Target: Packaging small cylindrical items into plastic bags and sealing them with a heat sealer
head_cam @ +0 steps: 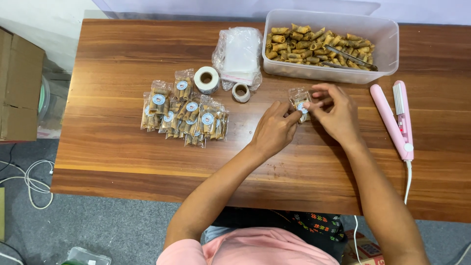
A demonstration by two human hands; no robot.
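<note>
1. The left hand (274, 130) and the right hand (336, 114) meet on one small clear bag of snack rolls (299, 102). The fingertips of both hands are pinched shut on it.
2. The small bag lies on the wooden table (122, 157), near the middle, just in front of the big tub. It has a round blue and white sticker (302, 107) on it, right under the fingers.
3. Behind the hands stands a big clear plastic tub (387, 34). It is full of brown snack rolls (294, 44). Metal tongs (351, 58) lie on top of the rolls.
4. To the right of the right hand lies a pink heat sealer (392, 122) with a white cord.
5. To the left sit two rolls of stickers (206, 79), one big and one small.
6. Behind those rolls is a stack of empty clear bags (240, 51).
7. Farther left is a pile of filled bags (184, 114), each with a round sticker on it.
8. A brown cardboard box (17, 88) stands off the left end of the table.
</note>
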